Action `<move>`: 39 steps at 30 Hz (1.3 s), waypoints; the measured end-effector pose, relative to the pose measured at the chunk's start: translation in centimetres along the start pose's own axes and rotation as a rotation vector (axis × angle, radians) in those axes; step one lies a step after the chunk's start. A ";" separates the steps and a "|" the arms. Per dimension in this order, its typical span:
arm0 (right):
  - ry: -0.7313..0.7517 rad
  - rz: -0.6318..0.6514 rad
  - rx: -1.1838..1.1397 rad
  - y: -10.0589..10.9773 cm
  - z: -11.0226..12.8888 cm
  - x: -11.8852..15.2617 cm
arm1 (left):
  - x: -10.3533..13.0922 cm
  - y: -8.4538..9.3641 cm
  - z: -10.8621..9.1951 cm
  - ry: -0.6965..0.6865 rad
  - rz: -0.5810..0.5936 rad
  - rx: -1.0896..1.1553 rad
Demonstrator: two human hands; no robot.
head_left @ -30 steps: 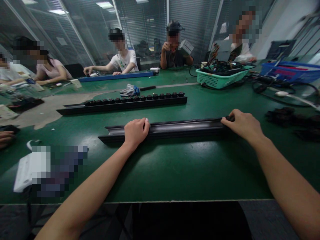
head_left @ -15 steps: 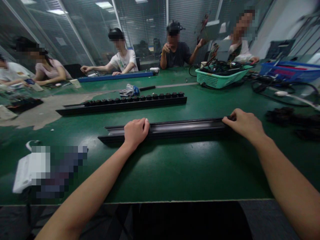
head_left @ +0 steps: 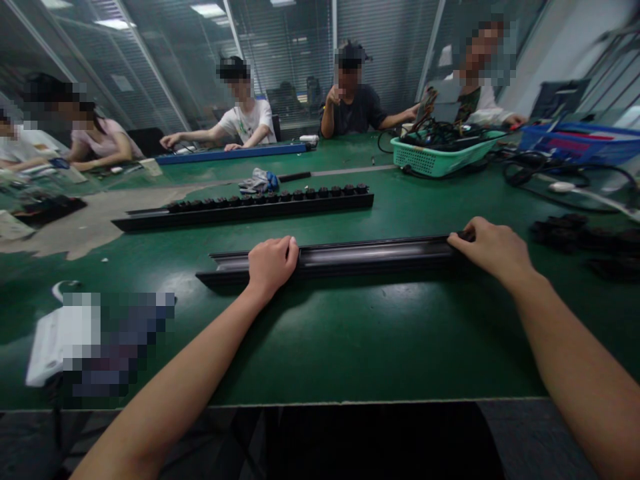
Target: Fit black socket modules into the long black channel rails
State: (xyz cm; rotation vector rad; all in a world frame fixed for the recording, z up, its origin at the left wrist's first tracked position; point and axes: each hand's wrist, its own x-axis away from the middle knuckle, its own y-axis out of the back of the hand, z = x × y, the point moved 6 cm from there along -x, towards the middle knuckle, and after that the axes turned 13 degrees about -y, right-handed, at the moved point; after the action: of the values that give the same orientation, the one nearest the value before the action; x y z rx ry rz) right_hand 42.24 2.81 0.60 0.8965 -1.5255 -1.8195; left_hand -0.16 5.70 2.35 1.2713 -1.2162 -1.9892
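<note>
A long black channel rail (head_left: 370, 257) lies crosswise on the green table in front of me, its hollow side facing up. My left hand (head_left: 273, 267) is wrapped around it toward its left end, with the fingers closed over the far wall. At the right end, my right hand (head_left: 495, 250) is closed, pinching a small black part (head_left: 469, 235) against the rail; its exact kind is mostly hidden by the fingers. Farther back lies a second black rail (head_left: 250, 213), lined with a row of several small black roller-like pieces (head_left: 299, 195).
A green basket (head_left: 435, 160) of cables and a blue basket (head_left: 583, 143) stand at the back right. Dark parts (head_left: 560, 233) lie at right. A white box (head_left: 45, 347) is at left, gloves (head_left: 259, 181) beyond the second rail. Several people sit across the table.
My right hand has shifted very slightly to the right; my left hand and the rail stay put. Across the table, one person's raised hand has come down toward the green basket.
</note>
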 end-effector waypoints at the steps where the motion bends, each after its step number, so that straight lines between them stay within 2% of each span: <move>1: -0.004 -0.002 0.005 0.0 -0.1 0.0 | 0.0 0.0 0.0 -0.001 0.002 0.000; 17: -0.017 0.020 0.009 -0.1 -0.4 -0.4 | 0.0 0.1 0.0 -0.008 -0.022 0.005; 39: -0.031 0.053 -0.005 -0.1 -1.0 -0.6 | 0.1 0.1 0.1 0.008 0.016 0.025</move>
State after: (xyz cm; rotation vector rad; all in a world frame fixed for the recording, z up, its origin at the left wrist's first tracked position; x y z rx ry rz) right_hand 43.40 2.74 0.51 0.8211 -1.5486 -1.8063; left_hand -0.25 5.61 2.43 1.2767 -1.2476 -1.9610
